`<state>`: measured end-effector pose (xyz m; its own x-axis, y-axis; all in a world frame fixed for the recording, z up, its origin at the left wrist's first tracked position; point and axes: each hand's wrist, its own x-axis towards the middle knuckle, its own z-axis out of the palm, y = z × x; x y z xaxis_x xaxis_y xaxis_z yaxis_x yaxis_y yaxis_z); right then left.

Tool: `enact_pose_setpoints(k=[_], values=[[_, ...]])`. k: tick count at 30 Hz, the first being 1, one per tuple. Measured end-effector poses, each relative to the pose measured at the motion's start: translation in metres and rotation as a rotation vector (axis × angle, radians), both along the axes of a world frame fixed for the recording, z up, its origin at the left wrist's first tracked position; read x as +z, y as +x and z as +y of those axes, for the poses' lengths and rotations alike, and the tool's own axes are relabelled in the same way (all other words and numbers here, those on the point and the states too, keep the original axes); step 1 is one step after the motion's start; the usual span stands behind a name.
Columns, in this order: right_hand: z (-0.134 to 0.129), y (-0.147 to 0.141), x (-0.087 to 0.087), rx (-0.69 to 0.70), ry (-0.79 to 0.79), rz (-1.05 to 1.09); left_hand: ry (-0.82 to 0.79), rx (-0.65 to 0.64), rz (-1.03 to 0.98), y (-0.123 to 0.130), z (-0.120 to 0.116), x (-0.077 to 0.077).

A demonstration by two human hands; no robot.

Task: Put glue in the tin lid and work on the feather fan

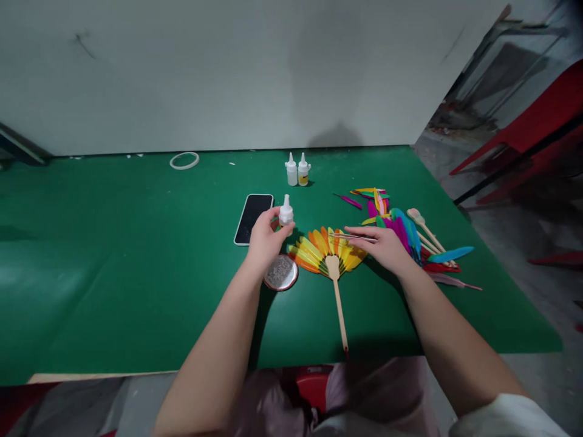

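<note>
My left hand is closed around a small white glue bottle, held upright with its nozzle up, near the phone. In my right hand are metal tweezers, their tips pointing left over the upper feathers of a fan. The fan has yellow and orange feathers spread from a wooden handle that points toward me. A round dish of small clear pieces sits left of the fan, just below my left hand.
Behind the dish lies a black phone. Two more bottles stand farther back. Loose coloured feathers and wooden handles are piled at the right. A white ring lies at the back left of the green table.
</note>
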<state>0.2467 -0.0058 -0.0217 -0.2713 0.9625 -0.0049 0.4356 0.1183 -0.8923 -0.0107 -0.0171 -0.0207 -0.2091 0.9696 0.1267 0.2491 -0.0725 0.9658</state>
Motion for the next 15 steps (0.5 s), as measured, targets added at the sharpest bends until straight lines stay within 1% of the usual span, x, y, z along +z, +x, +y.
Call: enact_pose_setpoints(k=[2,5,8,10,12,13,15], values=[[0.002,0.003,-0.002,0.019,0.016,-0.050,-0.001,-0.017,0.156,0.001,0.009,-0.001],[0.005,0.006,-0.003,0.024,0.082,-0.126,-0.003,-0.033,0.362,0.003,0.018,-0.004],[0.007,0.007,-0.002,0.023,0.145,-0.197,0.005,-0.035,0.476,0.004,0.019,-0.007],[0.007,0.007,-0.001,0.031,0.180,-0.249,0.007,-0.034,0.520,0.004,0.016,-0.007],[0.008,0.006,-0.001,0.046,0.213,-0.302,0.031,-0.033,0.557,0.006,0.009,-0.003],[0.008,0.006,-0.001,0.055,0.227,-0.328,0.065,-0.017,0.584,0.008,0.003,0.000],[0.008,0.005,-0.002,0.071,0.249,-0.371,0.181,0.055,0.653,0.014,-0.011,0.010]])
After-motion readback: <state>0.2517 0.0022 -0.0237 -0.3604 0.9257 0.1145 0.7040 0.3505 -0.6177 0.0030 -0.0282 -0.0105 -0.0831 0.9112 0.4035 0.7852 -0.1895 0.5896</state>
